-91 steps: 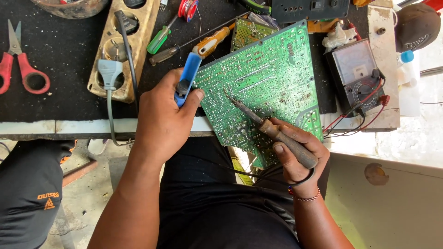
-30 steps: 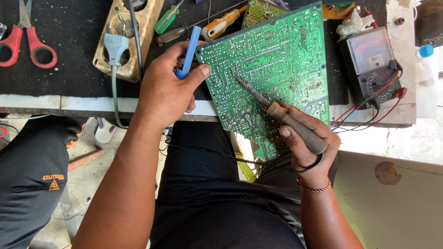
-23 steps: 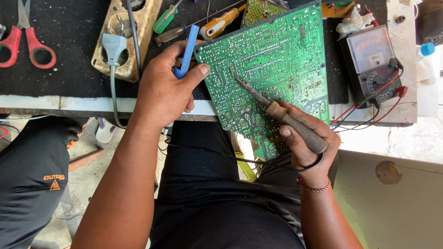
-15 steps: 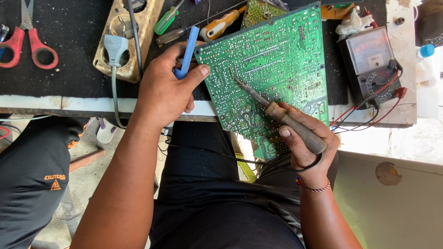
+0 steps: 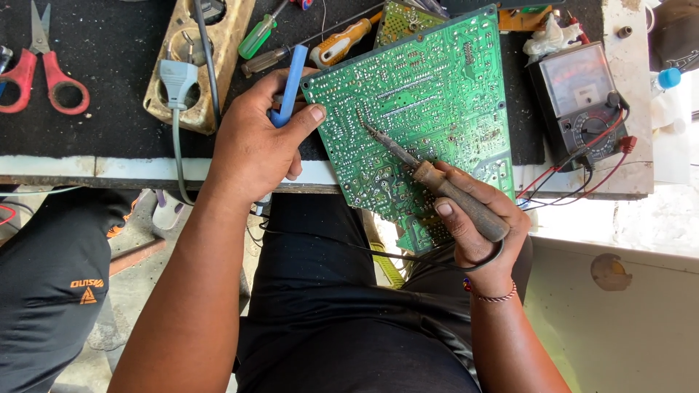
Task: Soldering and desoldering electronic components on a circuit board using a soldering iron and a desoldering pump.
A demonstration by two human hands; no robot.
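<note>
The green circuit board (image 5: 422,109) lies solder side up, tilted across the front edge of the workbench (image 5: 95,169), so that its lower corner overhangs the person's lap and the joints face the camera. The left hand (image 5: 251,149) is closed around a blue desoldering pump (image 5: 289,84), with the thumb pressed on the board's left edge; this grip steadies the board and keeps the pump close to the working point. The right hand (image 5: 477,233) is wrapped around the wooden handle of a soldering iron (image 5: 437,182), held like a pen at a low angle, which places the metal tip on a joint near the middle of the board. The iron's black cord loops beneath the wrist, away from the board. An analogue multimeter (image 5: 582,94) with red and black leads sits just beside the board's right edge. Screwdrivers (image 5: 342,44), a socket strip (image 5: 196,62) and red-handled scissors (image 5: 44,73) lie further back on the black mat.
</note>
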